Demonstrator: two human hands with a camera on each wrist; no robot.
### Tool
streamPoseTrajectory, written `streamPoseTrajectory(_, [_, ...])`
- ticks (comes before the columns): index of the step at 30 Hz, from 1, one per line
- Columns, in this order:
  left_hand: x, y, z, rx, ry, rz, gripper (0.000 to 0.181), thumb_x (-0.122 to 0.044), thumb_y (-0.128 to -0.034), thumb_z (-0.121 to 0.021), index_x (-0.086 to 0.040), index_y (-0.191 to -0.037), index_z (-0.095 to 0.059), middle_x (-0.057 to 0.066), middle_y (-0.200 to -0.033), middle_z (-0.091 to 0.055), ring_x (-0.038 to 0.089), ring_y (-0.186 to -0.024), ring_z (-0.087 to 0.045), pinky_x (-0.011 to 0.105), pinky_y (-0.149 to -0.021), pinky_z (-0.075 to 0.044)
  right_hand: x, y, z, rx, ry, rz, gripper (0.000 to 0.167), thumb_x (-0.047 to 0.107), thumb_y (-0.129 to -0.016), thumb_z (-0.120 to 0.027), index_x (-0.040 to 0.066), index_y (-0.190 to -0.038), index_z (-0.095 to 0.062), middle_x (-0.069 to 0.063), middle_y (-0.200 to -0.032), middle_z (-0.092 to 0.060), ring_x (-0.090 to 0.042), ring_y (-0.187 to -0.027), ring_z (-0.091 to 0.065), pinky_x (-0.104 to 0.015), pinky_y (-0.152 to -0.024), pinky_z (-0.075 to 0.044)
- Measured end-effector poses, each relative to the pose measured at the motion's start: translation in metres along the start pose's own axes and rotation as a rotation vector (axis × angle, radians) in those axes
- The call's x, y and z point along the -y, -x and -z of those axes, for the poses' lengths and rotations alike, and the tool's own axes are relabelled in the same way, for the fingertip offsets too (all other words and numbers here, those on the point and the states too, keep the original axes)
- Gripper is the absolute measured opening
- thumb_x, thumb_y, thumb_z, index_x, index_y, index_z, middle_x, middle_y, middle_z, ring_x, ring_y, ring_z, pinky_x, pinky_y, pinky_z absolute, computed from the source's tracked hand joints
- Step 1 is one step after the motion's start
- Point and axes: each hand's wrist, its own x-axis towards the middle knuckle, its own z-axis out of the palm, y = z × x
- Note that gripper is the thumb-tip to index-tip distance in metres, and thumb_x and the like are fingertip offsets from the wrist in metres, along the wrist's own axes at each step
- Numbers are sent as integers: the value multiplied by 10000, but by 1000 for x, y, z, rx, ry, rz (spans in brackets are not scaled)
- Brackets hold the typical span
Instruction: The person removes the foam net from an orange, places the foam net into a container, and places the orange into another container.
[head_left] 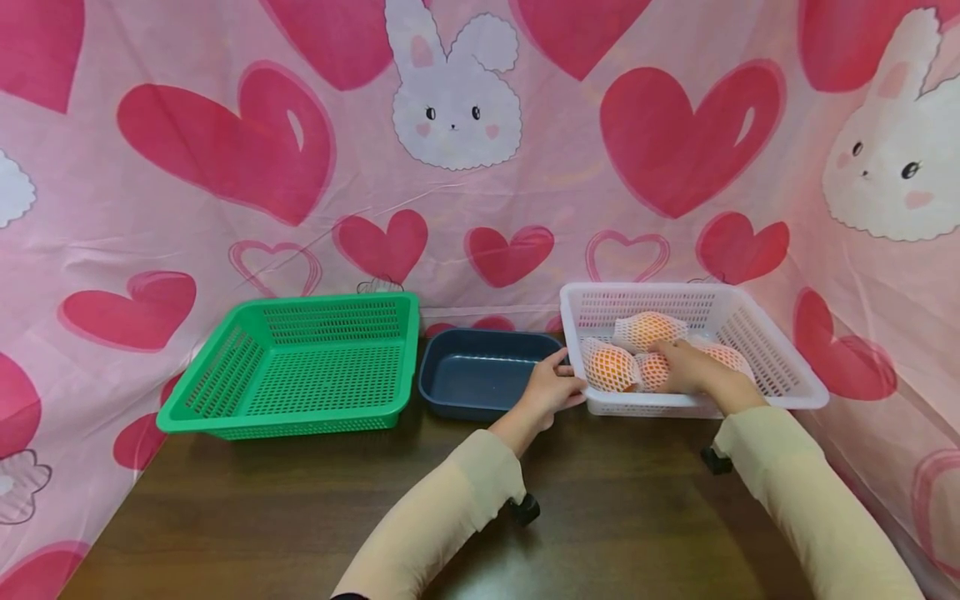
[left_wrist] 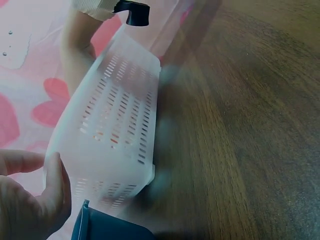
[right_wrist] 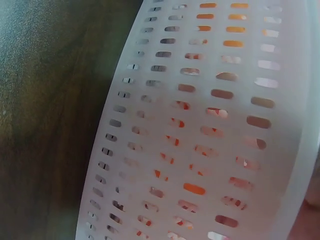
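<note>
My left fingers (left_wrist: pixel 56 192) pinch the rim of the white basket (head_left: pixel 804 393); my right fingers (head_left: pixel 666 353) reach among the netted fruits (head_left: pixel 611 367) inside, whether gripping one I cannot tell.

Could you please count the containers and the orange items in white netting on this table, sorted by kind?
Green basket: 1
White basket: 1
Dark blue tray: 1
Orange items in white netting: at least 4; the right hand may hide more
Total: at least 7
</note>
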Motion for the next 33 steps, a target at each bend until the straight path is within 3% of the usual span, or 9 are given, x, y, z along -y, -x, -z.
streamPoseTrajectory(8, [0,0,0,8,15,11,747,169,-897,-626,-16,-1573,-366,112,-1092,-641,192,-892,-670,399,-843,-586,-1,4,5,-34,42,36,821,240,-765,-856,-117,-1393,-466,-463,-1274,-448,-610,-1162,-503,-709,-937,-434])
streamPoseTrajectory(15, [1,3,-1,14,20,19,756,162,-897,-634,-19,-1577,-358,97,-1054,-633,187,-876,-665,405,-845,-584,3,10,10,-51,67,70,820,269,-758,-867,-120,-1367,-479,-449,-1227,-476,-588,-1136,-524,-700,-928,-445])
streamPoseTrajectory(24, [3,7,0,27,64,25,770,171,-901,-636,-19,-1584,-335,223,-1231,-652,237,-967,-682,413,-864,-579,7,17,18,-51,79,77,810,207,-726,-854,-130,-1361,-481,-437,-1227,-501,-577,-1147,-524,-684,-927,-454])
streamPoseTrajectory(33, [3,13,1,48,134,59,752,175,-920,-611,-37,-1584,-330,251,-1265,-623,310,-1075,-674,424,-916,-556,8,24,23,-72,108,111,805,214,-684,-849,-113,-1338,-513,-401,-1198,-537,-542,-1122,-547,-663,-895,-476])
